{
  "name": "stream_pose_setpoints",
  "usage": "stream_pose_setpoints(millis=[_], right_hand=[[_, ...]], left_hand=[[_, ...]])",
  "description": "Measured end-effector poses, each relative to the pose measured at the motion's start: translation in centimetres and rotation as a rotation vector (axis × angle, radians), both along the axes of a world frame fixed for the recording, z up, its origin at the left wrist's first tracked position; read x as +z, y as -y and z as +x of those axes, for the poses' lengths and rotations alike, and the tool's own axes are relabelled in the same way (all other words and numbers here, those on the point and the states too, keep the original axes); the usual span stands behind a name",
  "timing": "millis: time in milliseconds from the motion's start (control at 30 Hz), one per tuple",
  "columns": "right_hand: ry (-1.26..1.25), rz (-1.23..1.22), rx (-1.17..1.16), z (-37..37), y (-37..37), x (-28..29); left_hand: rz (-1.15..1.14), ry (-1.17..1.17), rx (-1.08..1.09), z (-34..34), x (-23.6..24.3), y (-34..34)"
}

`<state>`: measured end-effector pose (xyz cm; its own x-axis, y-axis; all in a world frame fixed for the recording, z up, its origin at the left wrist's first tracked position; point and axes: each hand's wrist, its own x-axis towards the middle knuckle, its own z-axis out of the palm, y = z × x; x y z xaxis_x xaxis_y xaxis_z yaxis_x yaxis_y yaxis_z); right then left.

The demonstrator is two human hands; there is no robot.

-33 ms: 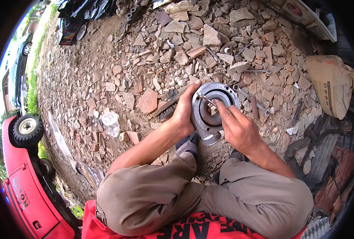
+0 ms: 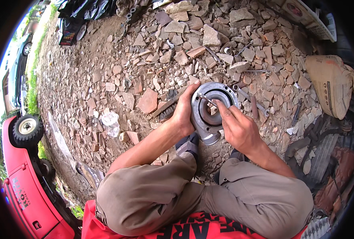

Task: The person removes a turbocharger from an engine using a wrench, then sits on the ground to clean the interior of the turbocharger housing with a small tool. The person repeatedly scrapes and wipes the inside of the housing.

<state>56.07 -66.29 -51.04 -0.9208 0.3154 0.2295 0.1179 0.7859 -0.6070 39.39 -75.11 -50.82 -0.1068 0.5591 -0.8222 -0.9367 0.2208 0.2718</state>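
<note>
A round grey metal housing (image 2: 199,115), shaped like a turbocharger's volute with bolt holes round its flange and an outlet at the lower end, is held up in front of my knees. My left hand (image 2: 184,113) wraps its left side, thumb along the outer edge. In my right hand (image 2: 237,125) a thin metal rod (image 2: 206,98) is pinched, its tip lying against the flange's upper left face. The rod crosses the ring groove toward the central bore. My right fingers hide its other end, so its exact kind cannot be told.
Broken tile and stone rubble (image 2: 149,100) covers the ground. A wire brush (image 2: 168,111) lies left of the housing; a wrench (image 2: 258,71) and a hammer-like tool (image 2: 254,107) lie right. A brown paper sack (image 2: 327,85) stands far right, a red vehicle (image 2: 29,183) left.
</note>
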Motion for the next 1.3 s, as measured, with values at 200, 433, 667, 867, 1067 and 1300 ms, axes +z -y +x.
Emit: stream_pose_setpoints(millis=[200, 433, 667, 867, 1067, 1300], right_hand=[[0.001, 0.024, 0.008, 0.0, -0.2, -0.3], [-0.023, 0.01, -0.037, 0.1, -0.1, -0.6], [0.006, 0.038, -0.017, 0.1, -0.4, -0.8], [-0.017, 0.032, -0.028, 0.0, 0.2, -1.0], [-0.065, 0.042, -0.079, 0.1, 0.2, -1.2], [0.017, -0.002, -0.044, 0.2, 0.8, -0.9]], left_hand=[[-0.009, -0.023, -0.016, -0.2, -0.9, 0.3], [-0.042, 0.015, 0.017, 0.1, -0.6, 0.2], [-0.054, 0.004, 0.019, 0.4, 0.0, -0.2], [-0.031, 0.005, -0.053, -0.1, -2.0, 1.0], [-0.065, 0.04, -0.027, 0.4, -0.1, 0.2], [-0.005, 0.028, -0.027, -0.1, -1.3, 0.9]])
